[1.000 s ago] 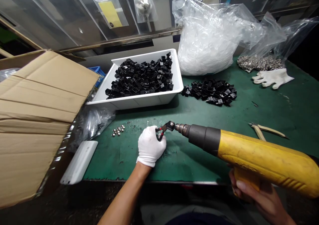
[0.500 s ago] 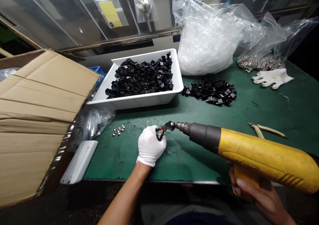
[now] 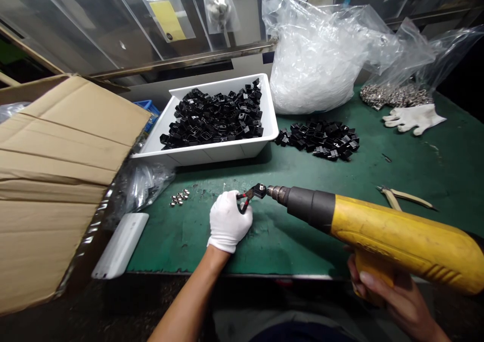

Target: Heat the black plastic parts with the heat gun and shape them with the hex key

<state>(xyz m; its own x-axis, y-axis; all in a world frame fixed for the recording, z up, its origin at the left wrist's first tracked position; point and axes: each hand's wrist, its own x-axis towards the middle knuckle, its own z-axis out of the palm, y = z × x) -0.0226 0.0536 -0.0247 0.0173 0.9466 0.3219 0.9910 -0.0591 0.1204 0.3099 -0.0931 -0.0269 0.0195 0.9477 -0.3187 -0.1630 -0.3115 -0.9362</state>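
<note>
My left hand, in a white glove, is closed round the handles of small pliers with red and black grips. A black plastic part sits at the jaws, with a small silver metal fitting on its top. My bare right hand is wrapped round the grip of a yellow heat gun. The gun's metal nozzle points left at the black part, very close to it; whether they touch I cannot tell. Several silver fittings lie left of my gloved hand.
A white tray of black parts stands behind, beside a loose pile of black parts. Cream-handled pliers and a white glove lie right. A large plastic bag stands at the back; a cardboard box fills the left.
</note>
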